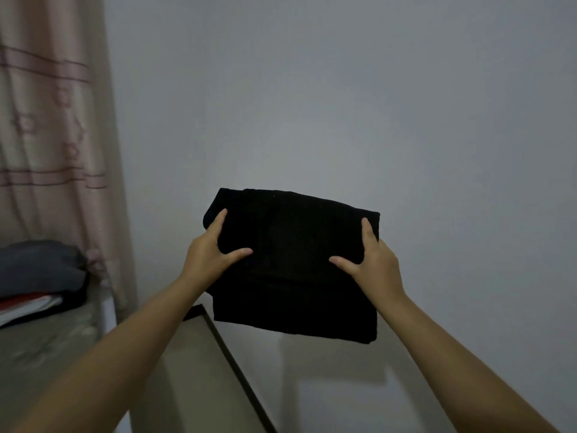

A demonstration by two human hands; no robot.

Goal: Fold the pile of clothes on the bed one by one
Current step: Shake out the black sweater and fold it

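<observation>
Both of your hands hold one folded black cloth (293, 264) up in the air in front of the wall (343, 89). Your left hand (209, 250) grips its left edge, thumb on the front and fingers tucked behind. Your right hand (373, 260) grips its right edge the same way.

Far to your left, a pink curtain (53, 120) hangs down. Below it, a stack of clothes (37, 276) sits on the bed (46, 354): a dark grey piece on top, then red and white ones under it. The stack is well apart from the cloth you hold.

Near the middle, a flat board with a dark edge (224, 354) runs down and to the right. Its far corner sits just under the bottom left corner of the black cloth.

To the right, the wall is bare and grey. The bottom edge of the cloth hangs free, and its shadow falls on the wall below.
</observation>
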